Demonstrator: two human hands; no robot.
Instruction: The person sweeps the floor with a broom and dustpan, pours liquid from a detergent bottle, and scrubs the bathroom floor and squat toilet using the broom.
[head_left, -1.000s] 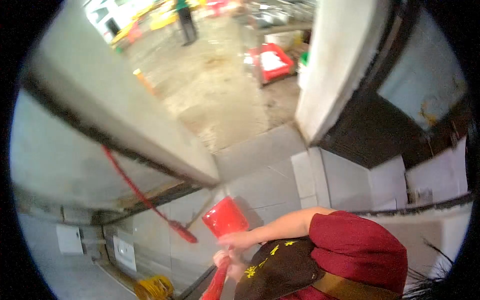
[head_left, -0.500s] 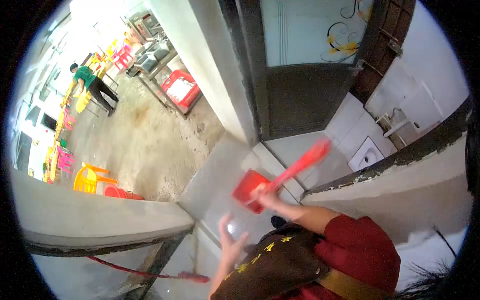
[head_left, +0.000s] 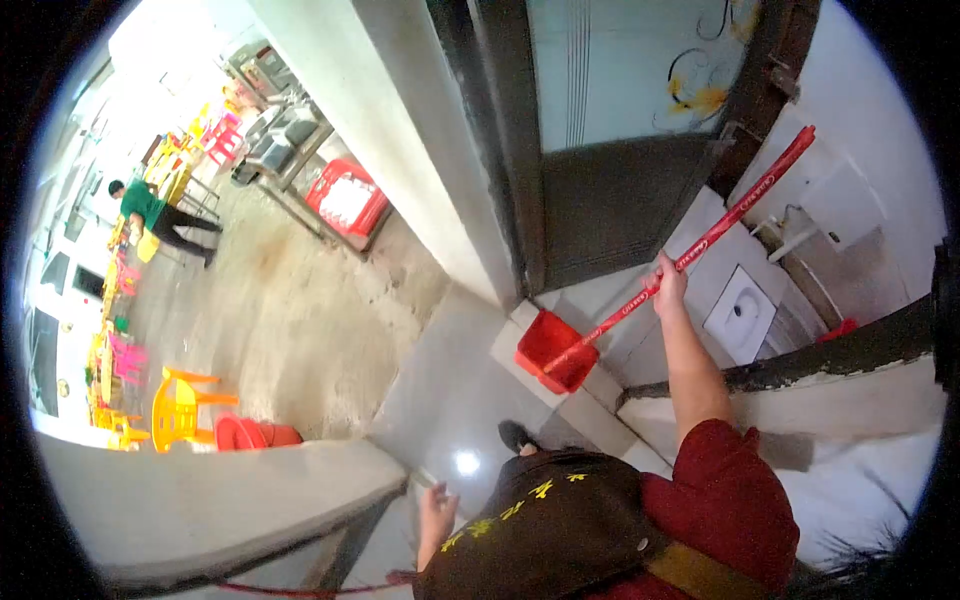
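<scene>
My right hand (head_left: 668,286) is closed around the red patterned handle (head_left: 730,222) of a long-handled dustpan. The red pan (head_left: 540,348) hangs at the lower end, over the tiled doorway step (head_left: 590,412), with its hollow side up. Whether it touches the step I cannot tell. My left hand (head_left: 437,520) is low by the dark apron (head_left: 530,515), its fingers apart and nothing seen in them. A red broom handle (head_left: 300,590) crosses the bottom edge below that hand; its head is mostly hidden.
A squat toilet (head_left: 742,312) lies beyond the step, near a framed glass door (head_left: 640,80). Low walls flank the passage. A yellow chair (head_left: 180,405) and red buckets (head_left: 255,433) stand at the left. Farther back are a red crate (head_left: 345,205) and a person in green (head_left: 145,205).
The dustpan has swung right, its handle now extending up toward the toilet room. My right hand has moved up and right to the handle. My left hand has dropped lower.
</scene>
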